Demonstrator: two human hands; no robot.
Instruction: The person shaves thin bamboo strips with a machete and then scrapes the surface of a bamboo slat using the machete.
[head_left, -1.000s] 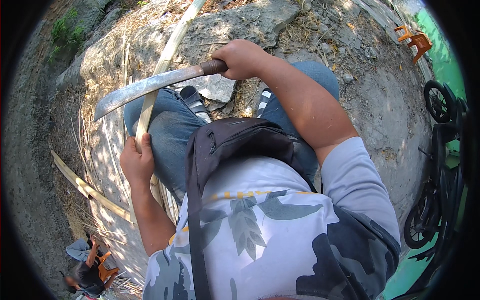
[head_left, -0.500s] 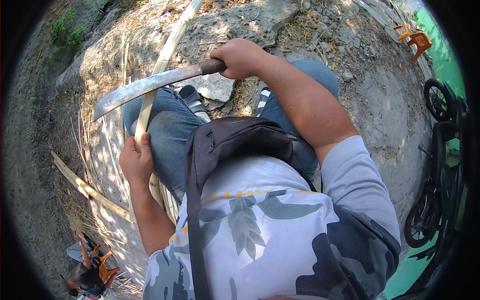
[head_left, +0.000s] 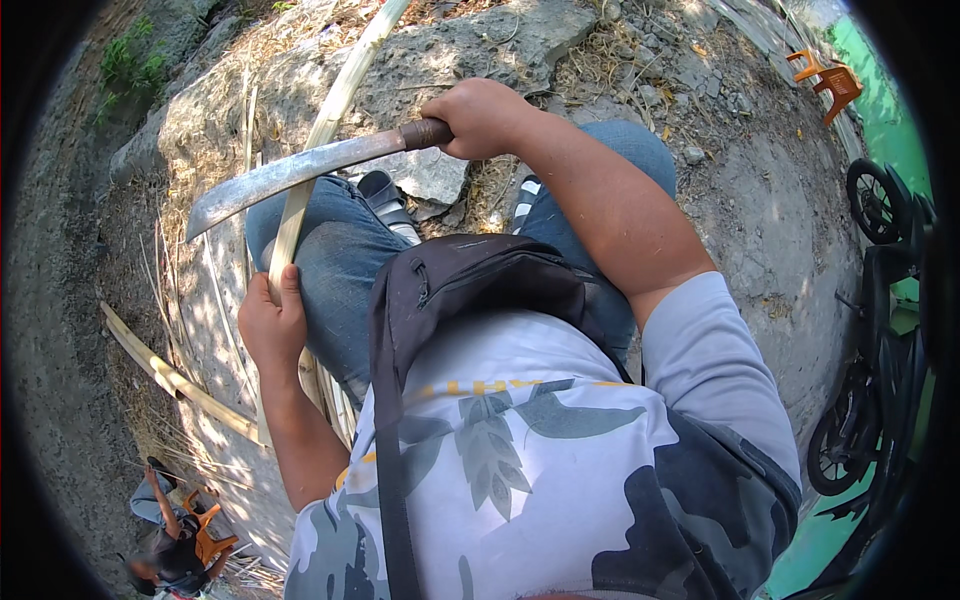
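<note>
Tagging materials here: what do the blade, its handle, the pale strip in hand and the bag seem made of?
Blade: likely steel, grey and scuffed with a patchy sheen.
Handle: matte brown, perhaps wood; the look leaves it open.
Pale strip: probably split bamboo or wood, given its lengthwise grain.
Bag: probably woven synthetic, dark and matte, with soft folds.

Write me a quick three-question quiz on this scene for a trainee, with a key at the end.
1. Which of the person's hands grips the handle of the big knife?

2. True or false: the left hand is empty.

3. What colour is the chair at the upper right of the view?
a) blue
b) orange
c) white

Key:
1. The right hand.
2. False; it holds a pale strip.
3. b
</note>
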